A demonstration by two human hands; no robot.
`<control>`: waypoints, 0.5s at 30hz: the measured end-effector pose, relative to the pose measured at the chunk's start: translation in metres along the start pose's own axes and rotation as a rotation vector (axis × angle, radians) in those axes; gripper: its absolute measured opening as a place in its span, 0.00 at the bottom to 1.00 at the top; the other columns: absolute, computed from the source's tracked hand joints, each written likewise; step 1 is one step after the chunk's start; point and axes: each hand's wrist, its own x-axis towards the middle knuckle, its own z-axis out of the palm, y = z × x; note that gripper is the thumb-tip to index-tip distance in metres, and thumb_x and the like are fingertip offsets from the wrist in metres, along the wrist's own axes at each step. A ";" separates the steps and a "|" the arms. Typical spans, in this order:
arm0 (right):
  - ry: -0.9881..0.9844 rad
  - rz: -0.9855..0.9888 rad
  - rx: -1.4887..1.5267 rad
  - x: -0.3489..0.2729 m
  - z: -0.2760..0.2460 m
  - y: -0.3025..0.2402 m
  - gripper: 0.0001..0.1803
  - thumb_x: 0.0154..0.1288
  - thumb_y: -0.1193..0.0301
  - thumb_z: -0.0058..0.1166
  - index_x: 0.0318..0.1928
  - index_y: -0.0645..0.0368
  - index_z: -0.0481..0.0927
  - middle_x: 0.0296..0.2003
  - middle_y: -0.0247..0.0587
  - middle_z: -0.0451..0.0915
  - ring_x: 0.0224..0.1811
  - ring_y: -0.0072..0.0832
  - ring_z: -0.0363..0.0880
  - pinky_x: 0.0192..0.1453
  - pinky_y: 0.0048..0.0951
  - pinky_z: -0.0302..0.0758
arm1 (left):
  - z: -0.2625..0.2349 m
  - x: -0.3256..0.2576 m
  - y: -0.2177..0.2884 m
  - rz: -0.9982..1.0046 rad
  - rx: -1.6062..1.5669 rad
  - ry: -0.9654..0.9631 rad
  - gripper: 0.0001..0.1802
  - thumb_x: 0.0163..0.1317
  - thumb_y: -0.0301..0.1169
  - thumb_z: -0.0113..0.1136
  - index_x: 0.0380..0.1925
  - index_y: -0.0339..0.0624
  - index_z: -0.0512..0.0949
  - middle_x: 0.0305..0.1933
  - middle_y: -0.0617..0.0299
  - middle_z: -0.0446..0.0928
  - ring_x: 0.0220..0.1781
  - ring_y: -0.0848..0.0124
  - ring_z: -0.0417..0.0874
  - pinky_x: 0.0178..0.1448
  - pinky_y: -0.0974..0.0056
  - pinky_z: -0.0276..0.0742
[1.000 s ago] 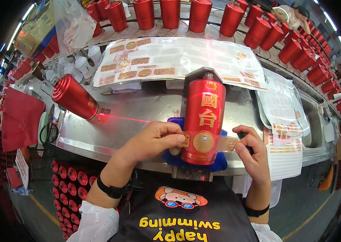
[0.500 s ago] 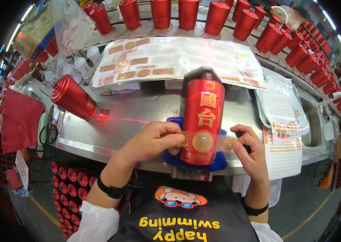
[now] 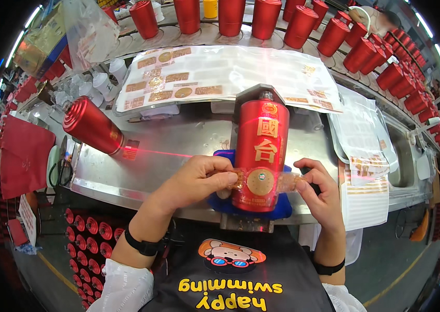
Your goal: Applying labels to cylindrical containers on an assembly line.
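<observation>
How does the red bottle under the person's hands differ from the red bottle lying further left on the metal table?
The bottle under the hands lies in a blue cradle, pointing away from the person; the left bottle rests bare on the metal table, angled sideways. The first shows gold characters and a round gold label; the left bottle shows almost none. Left hand and right hand touch only the first. Both are red cylinders.

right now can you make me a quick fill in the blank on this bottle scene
1. The bottle under both hands is coloured ____.
2. It lies in a cradle coloured ____.
3. The left hand and right hand press a label with a ____ seal at its middle.
4. A second bottle lies to the person's ____.

Missing: red; blue; round; left
</observation>
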 end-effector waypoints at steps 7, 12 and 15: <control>-0.006 0.023 -0.004 0.001 0.001 0.000 0.06 0.63 0.74 0.57 0.31 0.64 0.78 0.48 0.43 0.77 0.33 0.17 0.71 0.37 0.19 0.68 | 0.001 -0.001 0.003 0.004 -0.002 0.010 0.11 0.68 0.31 0.56 0.31 0.34 0.78 0.27 0.67 0.77 0.30 0.81 0.75 0.35 0.71 0.71; -0.010 0.043 -0.003 0.001 0.002 0.000 0.06 0.63 0.74 0.58 0.31 0.64 0.79 0.48 0.43 0.77 0.35 0.18 0.71 0.38 0.20 0.69 | -0.004 -0.001 0.003 -0.011 0.040 -0.038 0.12 0.70 0.33 0.55 0.33 0.34 0.79 0.32 0.63 0.79 0.34 0.77 0.80 0.41 0.70 0.76; -0.011 0.012 -0.016 0.001 0.001 0.003 0.06 0.63 0.74 0.58 0.31 0.64 0.79 0.48 0.44 0.77 0.36 0.20 0.72 0.39 0.21 0.69 | -0.004 -0.001 0.004 -0.015 0.053 -0.039 0.11 0.70 0.33 0.55 0.33 0.34 0.79 0.32 0.63 0.79 0.34 0.77 0.79 0.41 0.70 0.76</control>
